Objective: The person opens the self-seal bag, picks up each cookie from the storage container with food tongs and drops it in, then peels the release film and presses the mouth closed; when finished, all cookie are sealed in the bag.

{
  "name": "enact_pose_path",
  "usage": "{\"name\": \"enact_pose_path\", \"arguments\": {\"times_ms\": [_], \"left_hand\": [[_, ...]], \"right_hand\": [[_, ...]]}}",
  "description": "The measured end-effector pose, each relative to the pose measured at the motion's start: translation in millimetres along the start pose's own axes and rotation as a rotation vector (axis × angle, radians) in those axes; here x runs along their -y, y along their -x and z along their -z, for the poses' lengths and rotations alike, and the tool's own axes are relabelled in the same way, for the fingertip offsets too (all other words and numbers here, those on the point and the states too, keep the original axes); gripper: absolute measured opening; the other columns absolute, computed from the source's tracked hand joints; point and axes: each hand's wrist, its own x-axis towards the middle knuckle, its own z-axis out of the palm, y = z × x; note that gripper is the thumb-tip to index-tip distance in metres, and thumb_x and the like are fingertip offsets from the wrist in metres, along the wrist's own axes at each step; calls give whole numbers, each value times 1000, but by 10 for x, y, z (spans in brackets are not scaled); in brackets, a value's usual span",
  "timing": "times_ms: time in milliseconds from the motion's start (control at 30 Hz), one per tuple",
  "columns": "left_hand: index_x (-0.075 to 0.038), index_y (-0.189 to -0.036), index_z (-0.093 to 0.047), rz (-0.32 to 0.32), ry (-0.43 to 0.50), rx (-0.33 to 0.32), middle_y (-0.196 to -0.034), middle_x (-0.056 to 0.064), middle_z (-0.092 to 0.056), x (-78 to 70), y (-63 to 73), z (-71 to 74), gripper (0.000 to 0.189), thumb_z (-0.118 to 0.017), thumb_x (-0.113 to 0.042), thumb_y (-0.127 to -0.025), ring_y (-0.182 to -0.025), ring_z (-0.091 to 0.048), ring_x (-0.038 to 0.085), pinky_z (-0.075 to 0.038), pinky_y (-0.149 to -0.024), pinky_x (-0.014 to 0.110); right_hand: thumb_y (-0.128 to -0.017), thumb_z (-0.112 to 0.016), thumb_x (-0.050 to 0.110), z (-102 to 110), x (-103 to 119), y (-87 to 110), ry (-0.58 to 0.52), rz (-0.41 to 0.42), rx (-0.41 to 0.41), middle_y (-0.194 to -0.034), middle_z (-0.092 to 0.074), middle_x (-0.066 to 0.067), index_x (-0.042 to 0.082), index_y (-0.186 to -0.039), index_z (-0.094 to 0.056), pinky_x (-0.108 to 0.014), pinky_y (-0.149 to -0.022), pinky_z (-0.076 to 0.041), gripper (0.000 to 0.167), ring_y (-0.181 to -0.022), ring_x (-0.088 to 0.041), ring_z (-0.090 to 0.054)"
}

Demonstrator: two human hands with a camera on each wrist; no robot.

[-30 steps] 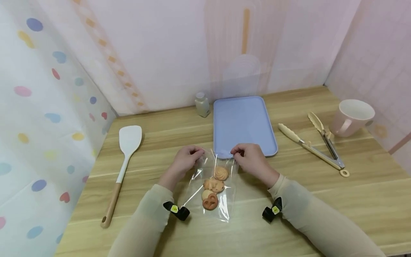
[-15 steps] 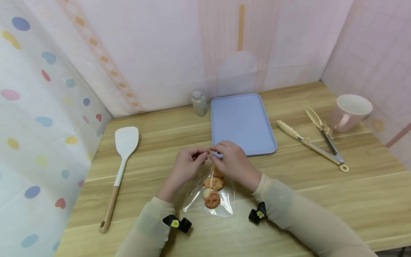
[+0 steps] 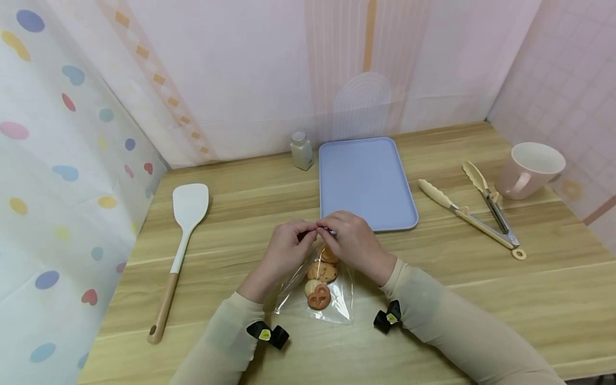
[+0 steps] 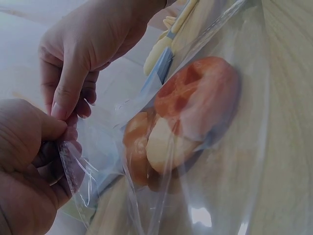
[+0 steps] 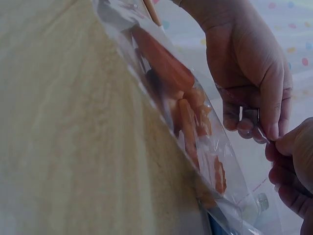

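Note:
A clear plastic bag (image 3: 339,305) with several cookies (image 3: 320,297) inside lies toward the front of the table, its top edge lifted. My left hand (image 3: 286,243) pinches that edge between thumb and fingers. Right beside it, the fingertips of my right hand (image 3: 355,243) pinch the same edge, so the two thumbs nearly meet. In the left wrist view a brown pretzel-shaped cookie (image 4: 195,93) shows through the film, with paler ones behind it. The right wrist view shows the bag (image 5: 230,147) side-on, slanting up to both hands.
A blue tray (image 3: 366,182) lies just beyond my hands, with a small lidded jar (image 3: 301,152) to its left. At far left is a white spatula (image 3: 190,208) with a wooden handle. Spread tongs (image 3: 474,216) and a pink mug (image 3: 529,171) are on the right.
My hands were apart at the two corners of the bag's top; they have come together at its middle, the right moving left. Over the last half second they have barely moved.

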Motion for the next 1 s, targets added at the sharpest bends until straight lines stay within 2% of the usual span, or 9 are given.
{"name": "enact_pose_path", "arguments": {"times_ms": [300, 633, 1000], "left_hand": [[0, -101, -72, 9, -23, 32, -89, 10, -70, -29, -4, 13, 15, -59, -1, -92, -68, -56, 12, -48, -57, 24], [0, -102, -72, -8, -10, 44, -93, 11, -71, -49, 4, 29, 17, -59, -2, -92, -69, -56, 12, -48, -58, 24], [-2, -109, -71, -15, -2, 35, -101, 11, -71, -78, 7, 58, 23, -56, -2, -92, -71, -57, 12, -49, -60, 25]], "right_hand": [[-87, -68, 9, 16, -14, 6, 34, 42, -14, -87, -71, -5, 4, -93, -72, -30, -75, -54, 8, -82, -19, -66], [-90, -59, 7, 29, -24, 5, 14, 28, -36, -84, -67, -5, 4, -88, -67, -29, -69, -53, 8, -78, -18, -63], [-92, -55, 4, 28, -30, 2, -123, -116, -25, -81, -58, -3, 5, -88, -59, -25, -63, -46, 6, -71, -13, -53]]}}
